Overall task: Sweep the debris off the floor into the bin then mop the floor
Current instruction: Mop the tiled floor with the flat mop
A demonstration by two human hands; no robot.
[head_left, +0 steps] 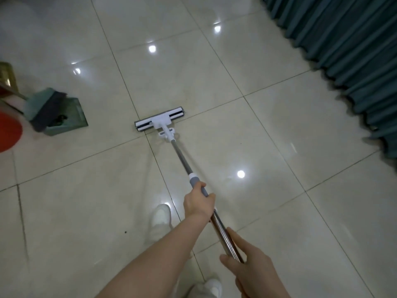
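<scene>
Floor [279, 130] of smooth, high-gloss tile throwing mirror-like light reflections; mop pole [182, 160] of bright polished metal with a matt grey sleeve [194, 180]; mop head [160, 121] of smooth white plastic; dustpan [71, 123] of dull green plastic; curtain [343, 50] of matt pleated cloth.

**tilefan:** quick headcount, what's actually in the shot?

**mopguy:** one mop [160, 122], dead centre. Two hands: left hand [198, 202] just below the middle, right hand [251, 267] lower right. Two white shoes [161, 216], both along the bottom.

**tilefan:** and off to the left?

**mopguy:** one dustpan [79, 122], one broom [46, 108], and one red thing [8, 131] cut off by the edge, can't tell what. One curtain [343, 50], upper right.
</scene>
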